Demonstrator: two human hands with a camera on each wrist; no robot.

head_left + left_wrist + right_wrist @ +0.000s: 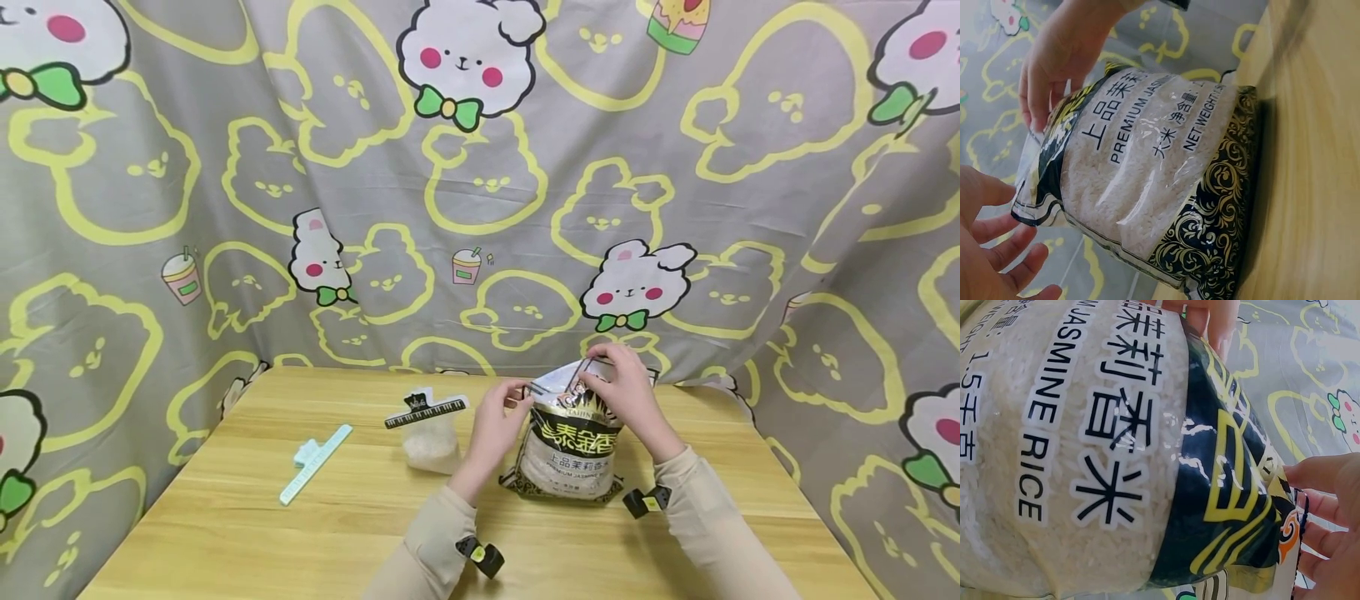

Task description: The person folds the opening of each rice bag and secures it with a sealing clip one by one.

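Observation:
A clear-and-black bag of jasmine rice (570,458) stands upright on the table, its top edge leaning back. At its upper left corner my left hand (495,425) pinches the plastic between thumb and forefinger, the other fingers loosely spread in the left wrist view. My right hand (626,396) pinches the upper right part of the bag's top. In the right wrist view, that hand's thumb and fingers (1329,534) lie on either side of the top edge. Whether the mouth of the bag is unsealed cannot be told.
Left of the bag stands a small clear bag of white grains (431,446), closed by a piano-key clip (425,412). Farther left lies a light-blue bag clip (318,462) on the wooden table (225,533). A patterned curtain (480,192) hangs behind.

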